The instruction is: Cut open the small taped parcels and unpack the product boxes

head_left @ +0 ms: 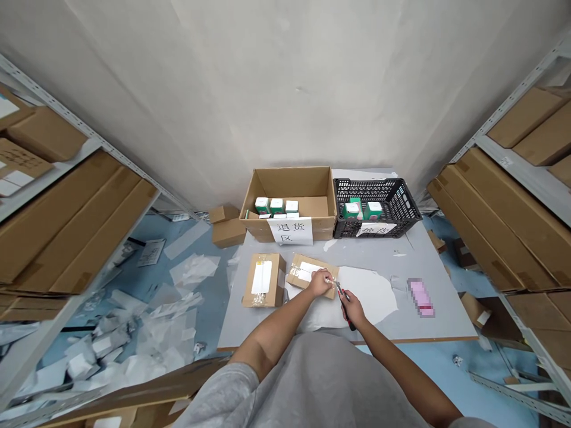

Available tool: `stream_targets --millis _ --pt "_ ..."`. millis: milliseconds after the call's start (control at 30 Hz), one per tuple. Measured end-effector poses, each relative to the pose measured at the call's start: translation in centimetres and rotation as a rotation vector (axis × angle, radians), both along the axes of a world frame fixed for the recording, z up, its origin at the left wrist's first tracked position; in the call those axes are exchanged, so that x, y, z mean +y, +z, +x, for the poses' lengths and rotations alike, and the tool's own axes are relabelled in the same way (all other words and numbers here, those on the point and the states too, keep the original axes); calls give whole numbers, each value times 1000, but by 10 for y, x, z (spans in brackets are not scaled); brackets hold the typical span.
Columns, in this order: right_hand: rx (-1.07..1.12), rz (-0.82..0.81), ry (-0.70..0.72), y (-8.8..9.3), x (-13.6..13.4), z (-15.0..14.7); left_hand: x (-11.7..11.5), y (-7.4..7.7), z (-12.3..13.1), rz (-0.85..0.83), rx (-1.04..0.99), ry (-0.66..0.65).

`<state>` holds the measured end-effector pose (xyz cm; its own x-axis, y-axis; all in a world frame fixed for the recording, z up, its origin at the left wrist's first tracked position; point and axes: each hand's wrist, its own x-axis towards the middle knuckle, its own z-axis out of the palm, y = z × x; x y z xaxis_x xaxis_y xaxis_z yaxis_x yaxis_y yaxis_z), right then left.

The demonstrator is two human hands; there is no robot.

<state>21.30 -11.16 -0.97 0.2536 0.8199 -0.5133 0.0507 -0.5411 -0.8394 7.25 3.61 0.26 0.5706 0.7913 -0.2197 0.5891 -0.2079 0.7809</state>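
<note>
Small brown cardboard box with white label point(307, 271) lies on the white paper sheet point(373, 298) on the grey table point(414, 258); left hand point(319, 283) rests on its right end, fingers bunched narrow, can't tell if pinching tape, right hand point(353, 307) closed around a slim red-and-black cutting tool point(344, 300), tip at that end. Step looks like cutting the seal; next move calls for steady box, blade clear of left fingers. Larger taped brown box point(262, 278) left, open cardboard carton point(319, 229) and black plastic crate point(408, 223) behind.

Paper scraps point(165, 339) on blue floor point(446, 362) beside shelving point(526, 179)
</note>
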Motion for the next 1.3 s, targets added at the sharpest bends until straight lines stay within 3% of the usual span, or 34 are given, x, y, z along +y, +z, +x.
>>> stream_targets --millis 167,467,600,800,1300 --pt "38 3 -81 -1 5 -13 2 0 0 7 31 -1" --pt "137 11 -143 -9 -14 -23 5 1 1 3 108 28" --pt "184 65 -192 -8 -5 -29 8 0 4 -12 143 -5" --pt "293 -11 -265 -7 16 -32 15 -5 8 -46 164 46" --pt "342 -9 -188 -10 10 -20 20 -9 7 -33 141 19"
